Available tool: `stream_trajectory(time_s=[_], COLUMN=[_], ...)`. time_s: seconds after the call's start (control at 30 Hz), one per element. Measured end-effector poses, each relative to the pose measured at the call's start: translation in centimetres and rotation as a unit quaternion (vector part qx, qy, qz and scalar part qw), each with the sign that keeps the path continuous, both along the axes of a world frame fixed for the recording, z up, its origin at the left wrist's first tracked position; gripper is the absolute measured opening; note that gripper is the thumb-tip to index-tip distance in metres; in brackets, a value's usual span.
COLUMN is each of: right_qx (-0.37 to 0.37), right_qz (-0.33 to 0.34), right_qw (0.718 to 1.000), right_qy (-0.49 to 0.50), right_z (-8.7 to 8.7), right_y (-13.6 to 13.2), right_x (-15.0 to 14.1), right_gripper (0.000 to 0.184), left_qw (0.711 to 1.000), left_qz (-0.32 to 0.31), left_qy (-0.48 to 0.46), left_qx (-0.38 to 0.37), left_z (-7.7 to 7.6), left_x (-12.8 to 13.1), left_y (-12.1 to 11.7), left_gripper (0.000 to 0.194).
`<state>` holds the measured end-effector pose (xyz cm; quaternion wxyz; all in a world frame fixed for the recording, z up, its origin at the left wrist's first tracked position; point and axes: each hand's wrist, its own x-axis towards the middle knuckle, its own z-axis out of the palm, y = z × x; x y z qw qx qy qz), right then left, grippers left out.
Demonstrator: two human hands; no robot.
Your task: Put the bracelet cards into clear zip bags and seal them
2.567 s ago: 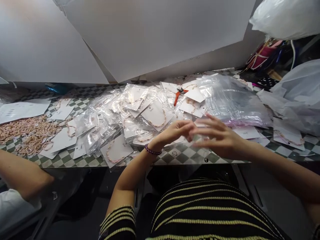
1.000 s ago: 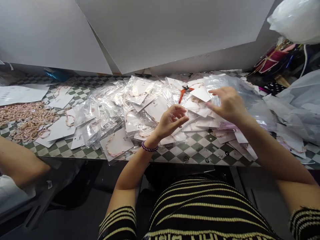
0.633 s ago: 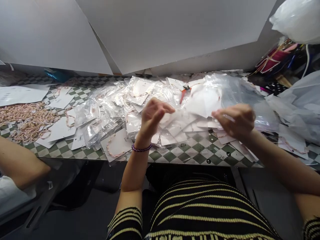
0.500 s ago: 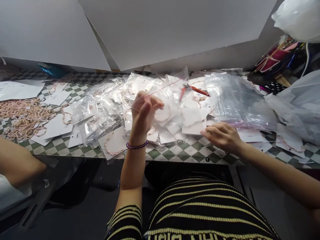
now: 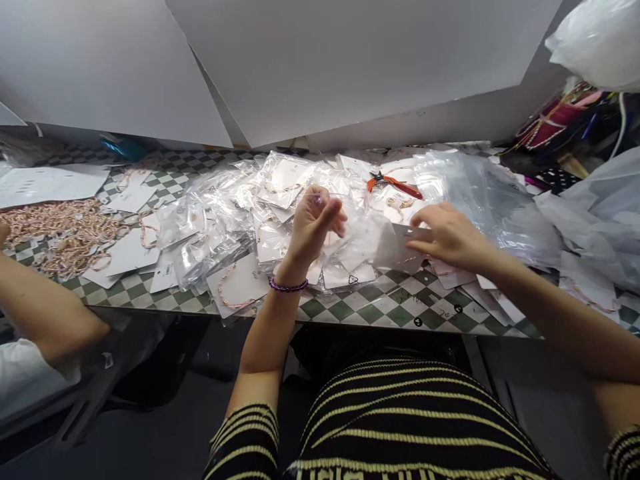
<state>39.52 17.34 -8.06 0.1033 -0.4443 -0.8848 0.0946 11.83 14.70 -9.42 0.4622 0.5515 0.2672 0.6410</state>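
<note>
White jewelry card [image 5: 400, 245], stiff and smooth, lies atop a slippery heap of clear plastic sleeves [image 5: 225, 230] on a checkered table [image 5: 380, 310], the right hand [image 5: 453, 237] touching its edge with fingers extended, the left hand [image 5: 313, 230] raised, fingers bunched, any hold impossible to tell.

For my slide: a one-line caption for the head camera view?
Right hand on a white card, left hand with purple beaded bracelet raised, orange-handled pliers beyond, on a green-checkered table.

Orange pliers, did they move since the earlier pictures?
Yes. The orange-handled pliers turned rightward: their handles first pointed toward the checkered table's front edge, and now they lie nearly along it.
</note>
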Motion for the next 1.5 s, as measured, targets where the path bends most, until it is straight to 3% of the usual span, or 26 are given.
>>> stream_trajectory(time_s=[0.07, 0.13, 0.2, 0.27, 0.33, 0.4, 0.53, 0.63, 0.77, 0.93, 1.13, 1.33, 1.5], right_qx=[-0.058, -0.055, -0.019, -0.039, -0.116, -0.192, -0.223, -0.240, -0.315, -0.349, -0.332, -0.264, -0.203], right_qz=[-0.040, -0.096, -0.118, -0.099, -0.073, -0.064, -0.059, -0.039, 0.014, 0.052, 0.036, 0.097, 0.157], right_qw=[0.993, 0.970, 0.921, 0.863, 0.833, 0.822, 0.810, 0.823, 0.857, 0.873, 0.876, 0.921, 0.952], right_qy=[0.090, 0.216, 0.370, 0.494, 0.536, 0.532, 0.539, 0.513, 0.407, 0.338, 0.348, 0.269, 0.166], right_z=[1.6, 3.4, 5.2, 6.7, 7.7, 8.3, 8.2, 7.7, 7.2, 7.6, 7.8, 7.6, 7.2], right_y=[0.4, 1.1, 1.6, 1.8, 1.4, 0.9, 0.4, 1.0, 2.2, 2.9, 2.9, 2.9, 2.0], right_x=[1.1, 1.7, 1.1, -0.2, -1.7, -2.5, -2.4, -1.6, -1.1, -1.0, -0.3, -0.7, -1.6], right_gripper=[0.030, 0.034, 0.041, 0.048, 0.052, 0.051, 0.048, 0.046, 0.044, 0.044, 0.051, 0.046, 0.067], left_qw=[1.000, 0.999, 0.999, 0.998, 0.998, 0.998, 0.997, 0.997, 0.998, 0.997, 0.991, 0.991, 0.994], left_qz=[-0.017, -0.035, -0.041, -0.036, -0.020, 0.007, 0.037, 0.028, 0.022, -0.006, 0.027, -0.051, -0.002], left_qy=[-0.004, 0.006, 0.030, 0.051, 0.057, 0.056, 0.066, 0.067, 0.060, 0.073, 0.087, 0.103, 0.102], left_qx=[-0.001, 0.004, 0.003, -0.001, -0.007, -0.014, -0.019, -0.017, 0.001, 0.030, 0.102, 0.064, 0.038], left_z=[0.4, 0.9, 1.3, 1.5, 1.5, 1.3, 0.9, 0.7, 0.4, -0.3, -0.2, -0.1, -0.4], left_x=[0.8, 1.7, 2.8, 3.7, 4.5, 4.8, 4.8, 4.8, 5.2, 4.9, 4.0, 4.5, 4.8], left_y=[0.3, 0.6, 0.9, 1.2, 1.7, 2.2, 2.9, 3.0, 2.8, 2.8, 2.9, 2.6, 2.7], left_gripper=[0.051, 0.051, 0.049, 0.048, 0.052, 0.055, 0.059, 0.060, 0.058, 0.048, 0.033, 0.041, 0.039])
